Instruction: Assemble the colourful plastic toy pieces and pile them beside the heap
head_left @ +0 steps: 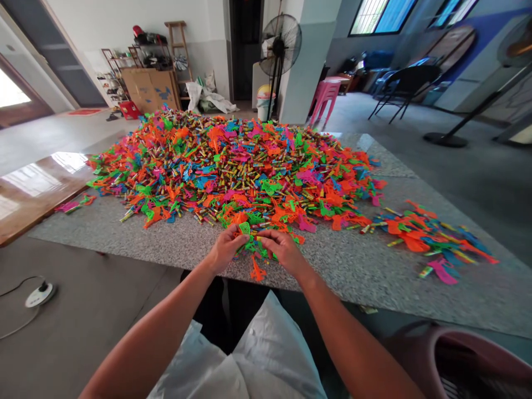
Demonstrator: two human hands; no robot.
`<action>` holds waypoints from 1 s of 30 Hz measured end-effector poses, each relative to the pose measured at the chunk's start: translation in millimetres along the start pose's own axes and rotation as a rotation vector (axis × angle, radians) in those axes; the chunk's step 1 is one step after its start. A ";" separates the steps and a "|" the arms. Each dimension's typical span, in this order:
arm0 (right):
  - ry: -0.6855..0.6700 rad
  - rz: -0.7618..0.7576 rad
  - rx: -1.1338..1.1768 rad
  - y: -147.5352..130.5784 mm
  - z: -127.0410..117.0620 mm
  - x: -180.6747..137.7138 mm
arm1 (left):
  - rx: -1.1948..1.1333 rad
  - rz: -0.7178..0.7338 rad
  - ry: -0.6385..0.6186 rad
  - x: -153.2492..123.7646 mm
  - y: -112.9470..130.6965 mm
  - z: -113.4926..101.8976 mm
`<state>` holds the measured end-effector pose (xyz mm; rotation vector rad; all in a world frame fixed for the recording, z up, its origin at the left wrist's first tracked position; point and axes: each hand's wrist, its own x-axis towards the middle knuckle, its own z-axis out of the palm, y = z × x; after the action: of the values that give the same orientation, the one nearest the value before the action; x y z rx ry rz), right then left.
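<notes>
My left hand (228,244) is closed on a green plastic toy gun (244,228), its latticed grip showing above the fingers. Beside it, my right hand (285,249) pinches a small yellow and red tube (260,238), pointed toward the green piece. Whether the two pieces touch is too small to tell. Under and between my hands lie more green pieces (260,252), and an orange toy gun (257,270) rests near the table's front edge. Just beyond my fingers rises a large pile (233,166) of bright plastic toy guns and small wrapped tubes.
A smaller heap (415,235) of the same pieces lies on the speckled stone table (353,282) to the right. A wooden board (41,185) adjoins at left. Below right stands a pinkish bin (436,354). A fan (280,44) and pink stools (324,100) are behind.
</notes>
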<state>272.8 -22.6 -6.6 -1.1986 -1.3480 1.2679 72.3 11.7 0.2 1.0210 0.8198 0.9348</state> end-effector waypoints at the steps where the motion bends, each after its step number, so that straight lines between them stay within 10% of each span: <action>1: 0.000 0.006 0.007 0.4 0.0 -0.3 | 0.013 0.009 -0.005 -0.3 -0.7 -0.1; 30: -0.182 0.046 0.088 -5.6 -8.5 -9.2 | 0.369 -0.048 -0.380 5.0 15.6 -14.0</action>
<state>282.0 -30.7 -0.4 -1.0797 -1.3849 1.4832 57.9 24.4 9.9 1.4402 0.7024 0.5299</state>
